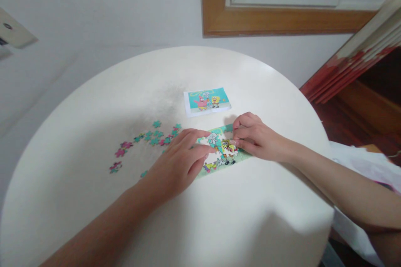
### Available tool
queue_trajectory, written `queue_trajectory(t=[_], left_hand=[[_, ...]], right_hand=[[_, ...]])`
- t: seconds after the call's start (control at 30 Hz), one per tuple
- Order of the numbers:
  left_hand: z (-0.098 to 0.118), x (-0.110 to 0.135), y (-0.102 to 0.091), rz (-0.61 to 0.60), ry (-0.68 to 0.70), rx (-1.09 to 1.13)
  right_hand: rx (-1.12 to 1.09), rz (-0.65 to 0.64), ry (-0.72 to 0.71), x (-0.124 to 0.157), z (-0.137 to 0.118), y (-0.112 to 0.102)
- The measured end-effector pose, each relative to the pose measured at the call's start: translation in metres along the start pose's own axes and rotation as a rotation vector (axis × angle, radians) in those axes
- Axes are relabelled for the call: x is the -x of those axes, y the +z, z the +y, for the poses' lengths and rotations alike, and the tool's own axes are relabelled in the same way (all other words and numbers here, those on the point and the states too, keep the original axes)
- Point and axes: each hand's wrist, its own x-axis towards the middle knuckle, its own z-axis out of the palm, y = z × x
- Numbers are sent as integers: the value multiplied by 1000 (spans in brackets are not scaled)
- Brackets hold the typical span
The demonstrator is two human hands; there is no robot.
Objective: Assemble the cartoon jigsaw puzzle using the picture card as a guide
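Observation:
A partly assembled cartoon jigsaw puzzle [230, 160] lies on the white table, with white gaps among its joined pieces. My left hand [181, 156] rests over its left side, fingers stretched and apart, fingertips touching the pieces near the middle. At the upper right of the puzzle, my right hand [255, 137] is closed, thumb and fingers drawn together against the surface. Whatever sits between those fingertips, if anything, is hidden. Loose teal and pink puzzle pieces [154, 137] are scattered left of my left hand, which covers part of the puzzle.
Behind the puzzle lies a small printed picture card [206, 101] with the cartoon characters. The round white table [250, 217] meets a wall at the back, below a wood-framed window [282, 18]. A red and white curtain [344, 62] hangs at the right.

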Motion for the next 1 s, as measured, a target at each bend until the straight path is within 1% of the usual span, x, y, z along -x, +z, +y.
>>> queue_trajectory(t=[0.33,0.43,0.53,0.6,0.7,0.8,0.9,1.0], left_hand=[[2,1,7,-12,49,50],[6,0,6,-11,22,39],[13,-4,5,50,-16,58],[17,-7,6,98,-42,103],[22,-9,7,145,-96,193],[25,-10,7,172,-137,297],[25,-10,5,162,-164,371],[24,-10,4,140,-190,383]], right_hand=[[-4,28,-29,-2,-3,7],[-61,94,-23,-3,-5,9],[-155,168,-12,-5,-13,10],[-206,187,-11,-6,-21,11],[-264,196,-25,-7,-29,12],[-311,191,-55,-6,-31,11],[-340,181,-79,-5,-29,9],[-363,177,-106,-5,-27,7]])
